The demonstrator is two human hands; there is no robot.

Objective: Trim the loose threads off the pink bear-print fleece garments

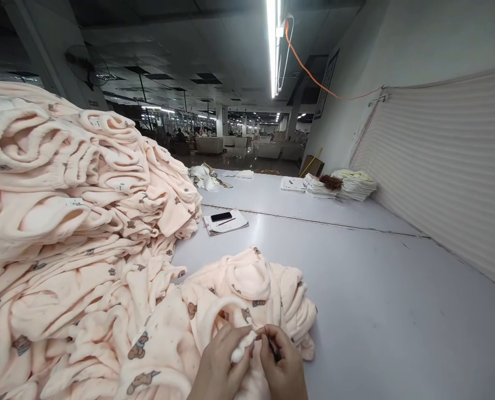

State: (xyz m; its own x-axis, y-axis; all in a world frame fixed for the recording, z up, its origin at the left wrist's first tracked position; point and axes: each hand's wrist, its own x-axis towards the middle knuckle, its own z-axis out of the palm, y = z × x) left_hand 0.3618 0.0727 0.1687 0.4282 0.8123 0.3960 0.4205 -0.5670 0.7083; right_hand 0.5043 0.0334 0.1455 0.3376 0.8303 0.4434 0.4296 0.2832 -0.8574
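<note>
A pale pink fleece garment (247, 289) printed with small brown bears lies bunched on the white table at the bottom centre. My left hand (218, 364) pinches a small fold of its fabric (244, 345) between thumb and fingers. Right beside it, my right hand (283, 364) is closed on a thin dark tool (271, 345) whose tip points at that fold. I cannot make out what kind of tool it is.
A tall heap of the same pink garments (72, 222) fills the left side. On the white table (376, 300) lie a phone and pen on papers (224, 221), and farther back stacks of folded cloth (343, 186). A ribbed wall panel (447, 166) runs along the right.
</note>
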